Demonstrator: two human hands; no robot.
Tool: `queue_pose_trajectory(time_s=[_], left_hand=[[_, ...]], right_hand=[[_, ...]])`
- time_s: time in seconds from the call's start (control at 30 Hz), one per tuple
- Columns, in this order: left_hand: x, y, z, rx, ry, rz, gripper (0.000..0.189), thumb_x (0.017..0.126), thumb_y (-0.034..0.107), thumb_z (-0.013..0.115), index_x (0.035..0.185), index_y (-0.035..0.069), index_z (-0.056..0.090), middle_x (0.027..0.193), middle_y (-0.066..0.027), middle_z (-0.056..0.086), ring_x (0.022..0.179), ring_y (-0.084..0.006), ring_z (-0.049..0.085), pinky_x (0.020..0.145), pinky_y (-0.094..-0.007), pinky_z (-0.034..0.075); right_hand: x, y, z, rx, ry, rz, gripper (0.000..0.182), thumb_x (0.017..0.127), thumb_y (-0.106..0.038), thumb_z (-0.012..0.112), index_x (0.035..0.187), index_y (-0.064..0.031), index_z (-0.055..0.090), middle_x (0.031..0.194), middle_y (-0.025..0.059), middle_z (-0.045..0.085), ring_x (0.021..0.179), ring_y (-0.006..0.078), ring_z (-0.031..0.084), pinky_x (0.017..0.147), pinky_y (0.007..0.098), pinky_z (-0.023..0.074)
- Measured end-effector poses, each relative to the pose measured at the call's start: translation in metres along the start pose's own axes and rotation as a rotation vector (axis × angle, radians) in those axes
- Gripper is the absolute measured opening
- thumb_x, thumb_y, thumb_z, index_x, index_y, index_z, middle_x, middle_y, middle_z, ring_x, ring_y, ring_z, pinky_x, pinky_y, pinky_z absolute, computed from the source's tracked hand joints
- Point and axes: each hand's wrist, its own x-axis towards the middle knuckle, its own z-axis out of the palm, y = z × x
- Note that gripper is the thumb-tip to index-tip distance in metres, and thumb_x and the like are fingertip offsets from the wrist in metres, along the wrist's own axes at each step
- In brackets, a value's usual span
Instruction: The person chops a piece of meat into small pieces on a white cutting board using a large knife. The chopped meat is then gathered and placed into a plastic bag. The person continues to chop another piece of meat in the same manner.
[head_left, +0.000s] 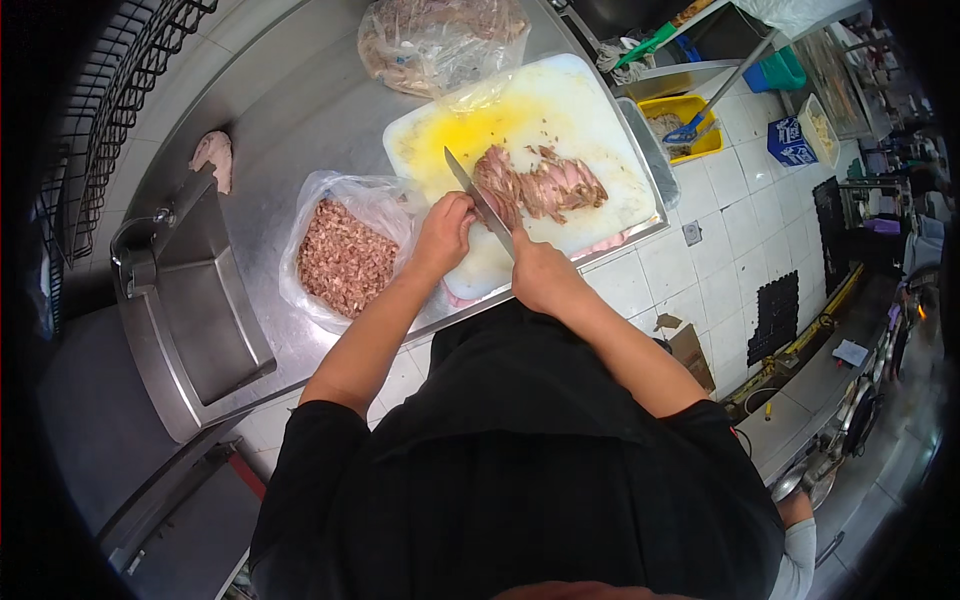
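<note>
My right hand (545, 271) grips the handle of a kitchen knife (466, 181), its blade pointing up and to the left. The blade lies against sliced meat (497, 178) on a white plastic cutting board (600, 82) with a yellow stain. On the blade's left side my left hand (448, 231) is at the meat's near end, fingers bent together; whether it grips a piece is hidden. More sliced meat spreads to the right on the board. Left of my left hand stands an open clear plastic bag (300, 289) filled with diced meat (345, 259).
A second plastic bag of meat (442, 45) touches the board's far edge. A steel sink (206, 300) and a piece of raw meat (214, 159) are at the left of the steel counter (300, 112). A yellow bin (705, 150) stands at right. A co-worker's arm (799, 532) shows lower right.
</note>
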Motion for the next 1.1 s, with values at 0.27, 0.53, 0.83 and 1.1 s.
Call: queue_pose_trajectory(time_s=[0.27,0.53,0.83,1.1], left_hand=[[0.003,-0.001,0.002,0.009,0.005,0.007,0.026,0.079,-0.007,0.065,0.103,0.0,0.059,0.103,-0.0172,0.06,0.097,-0.038,0.06,0.084,-0.044,0.05],[0.012,0.003,0.014,-0.029,0.003,0.034,0.023,0.081,-0.009,0.061,0.102,-0.001,0.06,0.103,-0.017,0.057,0.096,-0.0376,0.06,0.084,-0.0434,0.051],[0.002,0.004,-0.001,-0.136,-0.025,-0.176,0.016,0.087,-0.002,0.062,0.102,-0.001,0.061,0.103,-0.0175,0.055,0.096,-0.0375,0.06,0.085,-0.044,0.051],[0.006,0.01,0.004,-0.013,0.077,-0.191,0.008,0.089,0.004,0.066,0.096,0.002,0.065,0.09,-0.0118,0.06,0.077,-0.0247,0.063,0.068,-0.0331,0.052]], right_hand=[[0.005,0.001,0.003,0.0,0.016,0.007,0.03,0.087,-0.001,0.048,0.115,0.0102,0.046,0.083,0.0359,0.066,0.082,0.0518,0.066,0.078,0.0593,0.0512],[0.017,0.022,-0.011,0.091,0.008,-0.004,0.023,0.09,-0.005,0.054,0.109,0.0069,0.046,0.081,0.0355,0.064,0.081,0.053,0.064,0.077,0.06,0.0489],[0.011,0.019,-0.019,0.14,-0.028,-0.049,0.022,0.09,-0.005,0.054,0.108,0.0056,0.047,0.078,0.0347,0.064,0.079,0.0527,0.064,0.076,0.0603,0.0491],[0.006,0.016,-0.021,0.122,0.009,0.017,0.023,0.092,-0.007,0.056,0.109,0.0043,0.047,0.076,0.0345,0.063,0.077,0.0527,0.063,0.074,0.061,0.047]])
